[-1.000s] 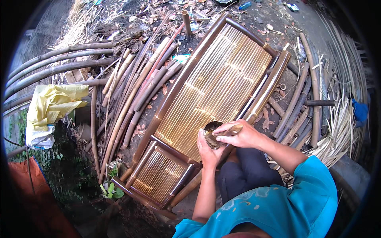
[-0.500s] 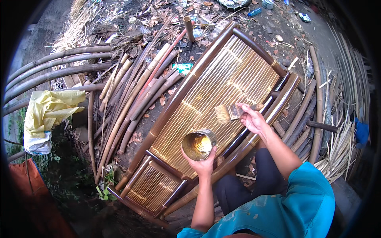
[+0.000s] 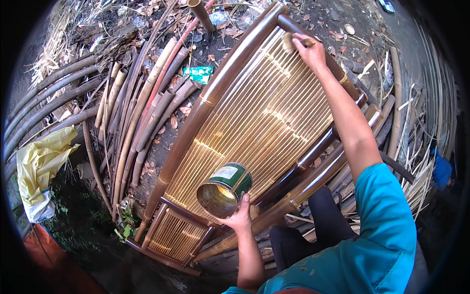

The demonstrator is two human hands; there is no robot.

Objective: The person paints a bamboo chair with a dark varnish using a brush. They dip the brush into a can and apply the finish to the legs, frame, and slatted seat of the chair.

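A long bamboo bench (image 3: 230, 127), with pale slats and glossy dark brown poles round it, lies slantwise in front of me. At its far end my right hand (image 3: 312, 53) is closed round the handle of a paintbrush (image 3: 288, 44). The bristles meet the slats near the far corner. My left hand (image 3: 240, 216) grips a green metal can (image 3: 239, 177) from below, over the near part of the slats. The can is tipped, its open mouth toward me. Inside it the wall looks yellowish and wet; how much liquid it holds I cannot tell.
Loose bamboo poles (image 3: 142, 108) lie heaped left of the bench. Split strips and more poles (image 3: 394, 108) lie to the right. A yellow sheet (image 3: 44, 157) hangs at the far left. A cut bamboo stump (image 3: 201, 14) stands beyond the bench among dry leaves.
My right hand has carried the brush away from me, from beside the can to the bench's far end. My left hand has shifted slightly nearer and left, tipping the can's mouth toward me.
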